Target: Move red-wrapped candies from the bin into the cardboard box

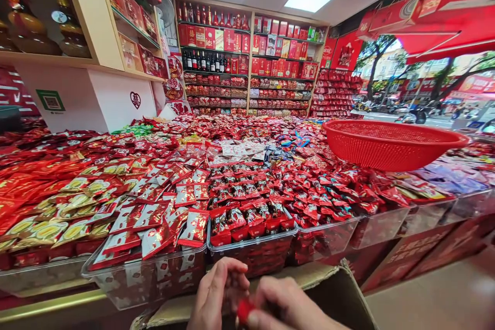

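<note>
My right hand (286, 305) pinches a small red packet (244, 310), blurred, over an open cardboard box (313, 276), while my left hand (215, 291) curls just beside it, fingers partly bent; whether that palm holds anything, I cannot tell. Just beyond the box, a clear plastic bin (253, 240) brims with red-and-black packets (253, 213), and a red mesh basket (386, 154) rests to the right on heaped wrapped goods (328, 191), with shelves (250, 51) of bottles (204, 62) at the back.
</note>
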### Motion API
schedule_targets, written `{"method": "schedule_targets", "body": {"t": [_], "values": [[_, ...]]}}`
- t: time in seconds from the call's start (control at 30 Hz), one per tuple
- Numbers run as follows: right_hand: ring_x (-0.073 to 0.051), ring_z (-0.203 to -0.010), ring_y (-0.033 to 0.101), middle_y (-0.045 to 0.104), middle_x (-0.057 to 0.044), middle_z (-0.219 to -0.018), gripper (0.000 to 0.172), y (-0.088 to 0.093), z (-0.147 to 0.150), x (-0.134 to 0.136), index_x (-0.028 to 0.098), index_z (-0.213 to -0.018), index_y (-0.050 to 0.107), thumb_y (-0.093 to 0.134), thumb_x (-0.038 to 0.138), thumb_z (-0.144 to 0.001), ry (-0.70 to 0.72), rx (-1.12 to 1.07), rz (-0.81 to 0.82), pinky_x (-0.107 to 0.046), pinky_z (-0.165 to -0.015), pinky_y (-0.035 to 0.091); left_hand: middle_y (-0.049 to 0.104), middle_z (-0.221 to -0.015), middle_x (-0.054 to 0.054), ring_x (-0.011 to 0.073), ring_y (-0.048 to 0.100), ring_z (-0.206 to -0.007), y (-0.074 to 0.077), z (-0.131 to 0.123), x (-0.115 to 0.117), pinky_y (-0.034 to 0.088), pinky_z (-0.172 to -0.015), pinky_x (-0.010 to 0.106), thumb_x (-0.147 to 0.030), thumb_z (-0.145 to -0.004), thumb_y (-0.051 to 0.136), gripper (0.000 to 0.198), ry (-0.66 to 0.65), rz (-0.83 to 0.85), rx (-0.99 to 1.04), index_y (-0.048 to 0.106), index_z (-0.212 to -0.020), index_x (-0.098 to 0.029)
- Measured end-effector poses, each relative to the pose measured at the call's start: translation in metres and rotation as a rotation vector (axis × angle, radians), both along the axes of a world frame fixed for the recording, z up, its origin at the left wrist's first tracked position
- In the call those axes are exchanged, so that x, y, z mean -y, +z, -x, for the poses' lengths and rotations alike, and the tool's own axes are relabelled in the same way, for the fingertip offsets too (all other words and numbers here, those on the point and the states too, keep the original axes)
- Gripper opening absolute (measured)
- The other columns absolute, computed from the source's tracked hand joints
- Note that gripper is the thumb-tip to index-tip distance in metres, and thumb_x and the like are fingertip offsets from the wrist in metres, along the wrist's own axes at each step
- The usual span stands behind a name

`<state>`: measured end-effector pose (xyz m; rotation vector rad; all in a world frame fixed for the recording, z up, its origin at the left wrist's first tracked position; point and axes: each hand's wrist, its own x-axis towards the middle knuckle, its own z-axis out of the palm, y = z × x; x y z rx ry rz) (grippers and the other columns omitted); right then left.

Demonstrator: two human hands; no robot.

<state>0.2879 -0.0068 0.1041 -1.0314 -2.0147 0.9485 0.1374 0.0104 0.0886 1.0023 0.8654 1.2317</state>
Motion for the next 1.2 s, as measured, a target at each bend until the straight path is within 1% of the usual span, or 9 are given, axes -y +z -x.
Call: {"method": "schedule_targets", "body": {"t": [0.1,0.2,0.4,0.5,0.6,0.73,0.83,1.0,1.2], "values": [[-0.008,-0.048,0.047,0.053,0.001,-0.057,0.035,0.004,-0.003,-0.020,0.017,-0.067,0.043,0.047,0.049,-0.081,-0.191,-0.255,0.155,-0.020,-0.045,0.035,0.063,-0.059,0.004,0.0145,0.058,-0.053,0.000,0.003,-0.001,0.040,-0.045,0.022,-0.066,-0.076,0.038,0.058,-0.095,-0.011,-0.063,0.062,-0.081,-0.014],[-0.006,-0.042,0.042,0.051,0.002,-0.056,0.041,0.004,0.002,-0.031,0.017,-0.067,0.039,0.050,0.056,-0.077,-0.269,-0.459,0.302,-0.018,-0.040,0.031,0.062,-0.059,0.003,0.0124,0.056,-0.046,0.001,0.003,-0.003,0.034,-0.039,0.019,-0.062,-0.077,0.041,0.051,-0.136,-0.063,-0.172,0.058,-0.075,-0.014],[-0.006,-0.044,0.042,0.047,0.002,-0.055,0.041,-0.011,0.010,-0.032,0.016,-0.069,0.044,0.040,0.055,-0.083,-0.240,-0.439,0.193,-0.018,-0.042,0.032,0.057,-0.051,-0.001,0.0079,0.051,-0.041,-0.001,-0.003,-0.003,0.031,-0.036,0.016,-0.056,-0.080,0.043,0.045,-0.024,-0.049,-0.276,0.053,-0.064,-0.015],[-0.006,-0.042,0.042,0.046,0.003,-0.053,0.042,-0.017,0.012,-0.031,0.016,-0.067,0.043,0.039,0.054,-0.084,-0.227,-0.464,0.154,-0.017,-0.040,0.032,0.055,-0.046,-0.002,0.0081,0.049,-0.039,-0.002,-0.006,-0.001,0.035,-0.037,0.017,-0.054,-0.080,0.045,0.043,0.013,-0.088,-0.278,0.053,-0.063,-0.016],[-0.005,-0.037,0.038,0.044,0.004,-0.048,0.045,-0.022,0.014,-0.031,0.017,-0.064,0.039,0.039,0.058,-0.082,-0.207,-0.574,0.228,-0.016,-0.037,0.029,0.054,-0.043,-0.002,0.0083,0.048,-0.038,0.001,-0.008,0.000,0.038,-0.038,0.017,-0.053,-0.080,0.046,0.042,-0.001,-0.114,-0.264,0.055,-0.062,-0.016],[-0.004,-0.035,0.036,0.042,0.006,-0.049,0.043,-0.025,0.012,-0.031,0.018,-0.068,0.039,0.042,0.059,-0.080,-0.167,-0.625,0.328,-0.015,-0.034,0.027,0.055,-0.043,-0.002,0.0069,0.046,-0.037,0.006,-0.007,0.002,0.034,-0.036,0.016,-0.052,-0.079,0.048,0.043,0.018,-0.090,-0.279,0.058,-0.061,-0.015],[-0.005,-0.041,0.037,0.039,0.006,-0.054,0.037,-0.023,0.006,-0.028,0.018,-0.070,0.040,0.044,0.052,-0.083,-0.187,-0.560,0.227,-0.016,-0.038,0.030,0.057,-0.046,-0.001,0.0081,0.049,-0.040,0.007,-0.006,0.003,0.032,-0.036,0.016,-0.054,-0.076,0.051,0.042,0.004,-0.074,-0.291,0.059,-0.064,-0.015],[-0.006,-0.051,0.038,0.041,0.004,-0.057,0.033,-0.015,-0.003,-0.023,0.016,-0.062,0.042,0.042,0.037,-0.088,-0.161,-0.282,-0.027,-0.016,-0.048,0.032,0.057,-0.051,-0.003,0.0076,0.049,-0.041,0.008,-0.007,0.005,0.035,-0.037,0.016,-0.055,-0.065,0.063,0.043,0.023,-0.044,-0.243,0.064,-0.083,-0.017],[-0.006,-0.053,0.043,0.046,0.003,-0.058,0.030,-0.009,-0.007,-0.023,0.016,-0.063,0.043,0.040,0.030,-0.089,-0.050,-0.146,-0.163,-0.015,-0.051,0.032,0.059,-0.057,-0.001,0.0084,0.047,-0.046,0.014,-0.010,0.003,0.041,-0.040,0.017,-0.050,-0.061,0.069,0.035,-0.030,-0.004,-0.214,0.069,-0.070,-0.016]]}}
